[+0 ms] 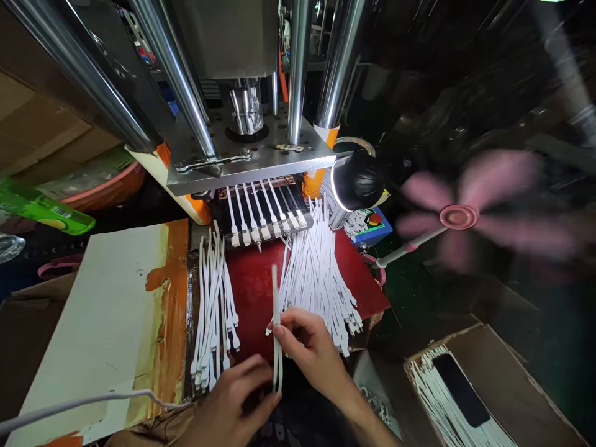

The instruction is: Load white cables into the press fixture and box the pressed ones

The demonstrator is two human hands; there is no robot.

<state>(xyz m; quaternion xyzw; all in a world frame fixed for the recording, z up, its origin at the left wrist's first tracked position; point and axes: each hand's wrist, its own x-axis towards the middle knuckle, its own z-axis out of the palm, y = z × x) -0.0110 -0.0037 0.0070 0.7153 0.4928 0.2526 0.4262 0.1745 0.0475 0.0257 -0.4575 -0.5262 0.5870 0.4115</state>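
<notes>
My right hand (311, 351) pinches a thin white cable piece (276, 323) that stands nearly upright over the red work surface (254, 292). My left hand (233, 403) is closed on the lower end of the same piece. A pile of white cable pieces (316, 273) lies to the right of the hands, and another pile (213, 310) lies to the left. Several more cable pieces (263, 214) sit side by side in the machine's fixture under the metal press plate (251, 158).
A pink fan (459, 217) spins at the right. A lamp (356, 183) shines beside the press. A cardboard box (484, 397) with white cables and a black phone sits at lower right. A white and orange board (112, 323) lies at left, with a grey cord (84, 403) across it.
</notes>
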